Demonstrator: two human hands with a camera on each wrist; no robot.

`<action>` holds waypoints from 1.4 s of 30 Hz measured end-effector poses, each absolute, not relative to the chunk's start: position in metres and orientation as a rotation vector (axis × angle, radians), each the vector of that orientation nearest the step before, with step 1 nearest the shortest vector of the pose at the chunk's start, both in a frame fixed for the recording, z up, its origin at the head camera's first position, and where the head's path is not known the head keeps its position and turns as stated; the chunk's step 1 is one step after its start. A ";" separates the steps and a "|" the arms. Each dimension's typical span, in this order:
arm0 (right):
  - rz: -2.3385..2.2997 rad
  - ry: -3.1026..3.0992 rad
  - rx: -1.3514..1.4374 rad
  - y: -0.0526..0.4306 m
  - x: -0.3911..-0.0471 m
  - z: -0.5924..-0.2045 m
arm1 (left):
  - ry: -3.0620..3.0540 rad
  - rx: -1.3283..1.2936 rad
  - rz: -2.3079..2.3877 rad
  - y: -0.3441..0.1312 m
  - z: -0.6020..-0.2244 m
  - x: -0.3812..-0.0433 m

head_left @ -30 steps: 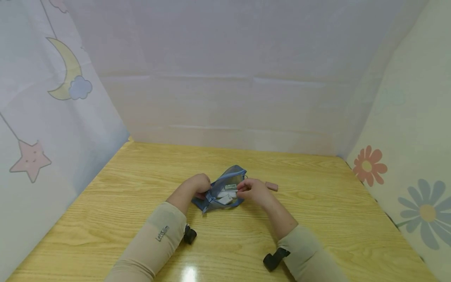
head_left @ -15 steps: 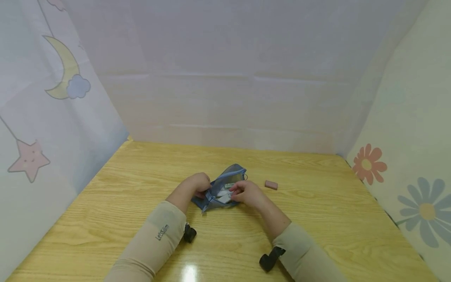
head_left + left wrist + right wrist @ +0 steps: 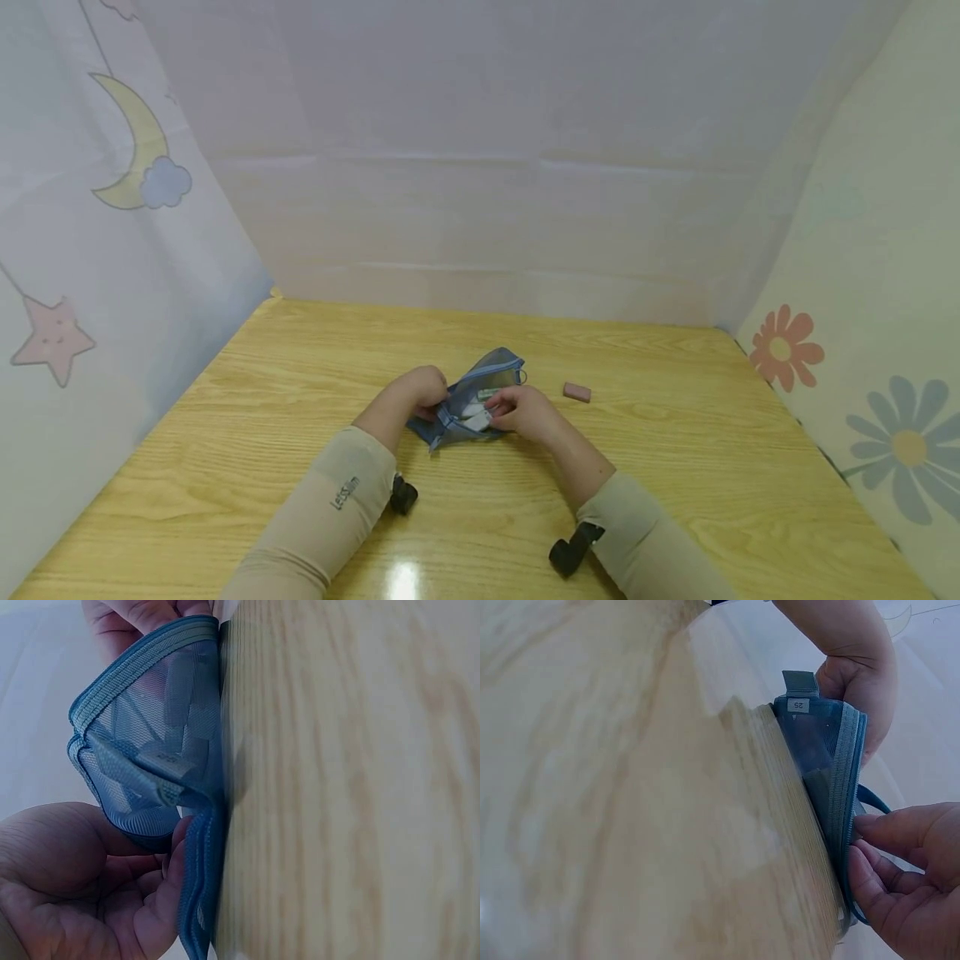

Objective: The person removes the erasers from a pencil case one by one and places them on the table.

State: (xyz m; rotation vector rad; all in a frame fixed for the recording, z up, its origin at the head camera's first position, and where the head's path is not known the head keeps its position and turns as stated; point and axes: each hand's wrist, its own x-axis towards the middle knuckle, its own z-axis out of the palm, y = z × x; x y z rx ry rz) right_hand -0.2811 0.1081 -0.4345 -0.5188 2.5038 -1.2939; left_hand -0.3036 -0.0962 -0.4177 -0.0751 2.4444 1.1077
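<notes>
Atop the table (image 3: pixel 675 467), a translucent blue zippered pouch (image 3: pixel 142 720)

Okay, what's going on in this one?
A person's left hand grips one end of a blue mesh pouch, its mouth unzipped. The right hand has its fingers at the opening, by the small white blocks inside; whether it holds one is unclear. A pinkish block lies outside, on the wooden table.

Sleeved forearms (image 3: pixel 318 517) angle inward, the curled left hand (image 3: pixel 423 390) near the pinching right hand (image 3: pixel 528 412).
</notes>
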 end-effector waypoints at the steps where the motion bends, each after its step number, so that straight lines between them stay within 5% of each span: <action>1: -1.285 2.511 -0.519 0.108 -0.281 -0.435 | 2.444 -0.077 1.109 -0.096 -0.418 -0.304; 42: -1.498 2.280 -0.426 0.116 -0.285 -0.437 | 2.437 -0.087 1.104 -0.095 -0.416 -0.303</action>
